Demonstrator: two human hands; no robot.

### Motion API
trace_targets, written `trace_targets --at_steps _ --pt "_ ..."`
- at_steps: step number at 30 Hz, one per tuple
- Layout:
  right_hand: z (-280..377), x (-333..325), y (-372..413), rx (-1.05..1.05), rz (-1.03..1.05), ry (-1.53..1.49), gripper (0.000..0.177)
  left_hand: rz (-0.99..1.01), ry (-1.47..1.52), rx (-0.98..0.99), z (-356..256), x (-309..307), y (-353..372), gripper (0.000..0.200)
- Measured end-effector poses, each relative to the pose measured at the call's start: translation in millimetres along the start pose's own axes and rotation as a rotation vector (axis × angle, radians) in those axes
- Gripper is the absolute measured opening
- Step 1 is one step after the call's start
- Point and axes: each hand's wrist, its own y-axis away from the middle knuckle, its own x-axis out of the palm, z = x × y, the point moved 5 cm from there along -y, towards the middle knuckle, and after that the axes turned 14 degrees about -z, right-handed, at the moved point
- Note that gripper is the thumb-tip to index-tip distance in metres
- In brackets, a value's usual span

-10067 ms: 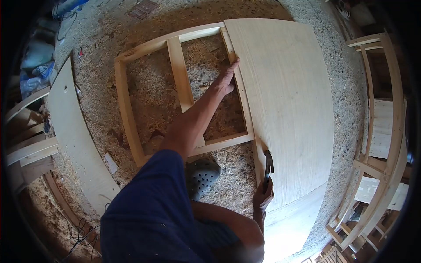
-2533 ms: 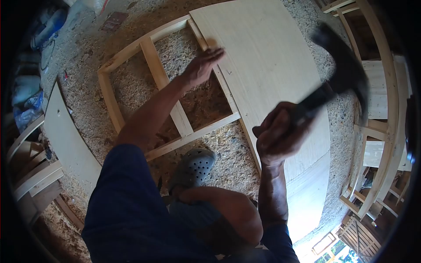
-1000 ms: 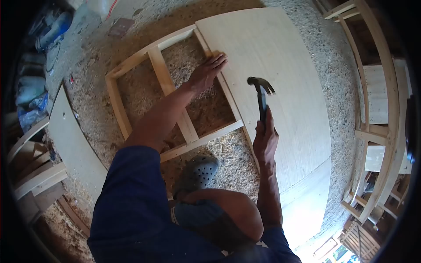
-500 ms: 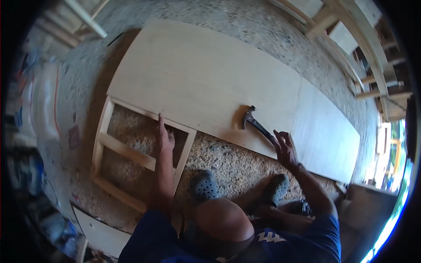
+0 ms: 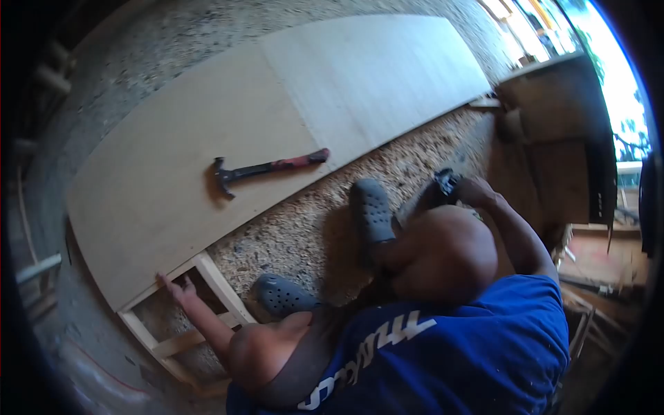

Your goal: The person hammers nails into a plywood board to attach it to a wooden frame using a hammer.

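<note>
My left hand (image 5: 181,289) rests at the edge of the plywood sheet (image 5: 187,131), where the sheet meets the wooden frame (image 5: 223,287); its fingers are stretched and apart. Away on the right, my right hand (image 5: 477,192) is at a shiny black bag-like thing (image 5: 446,182) beside my foot. The fingers of that hand are mostly hidden, so their grip does not show. A claw hammer (image 5: 266,168) with a black and red handle lies on the plywood, touched by neither hand.
Wood shavings (image 5: 297,228) cover the ground between the sheet and my grey clogs (image 5: 372,207). A dark brown box-like piece (image 5: 553,131) stands at the right. A paler panel section (image 5: 373,76) forms the sheet's far end.
My right hand has let go of the hammer, which now lies on the plywood, and has moved to the black bag-like thing. The view has turned right. My left hand stays at the sheet's edge.
</note>
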Motion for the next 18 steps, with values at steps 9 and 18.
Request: trace_targets --at_steps 9,18 --pt "-101 151 -17 0.482 -0.327 -0.127 0.090 -0.073 -0.016 -0.024 -13 3 -26 0.062" --pt "-117 215 -54 0.740 -0.500 -0.512 0.085 -0.038 0.019 -0.146 0 -4 6 0.086"
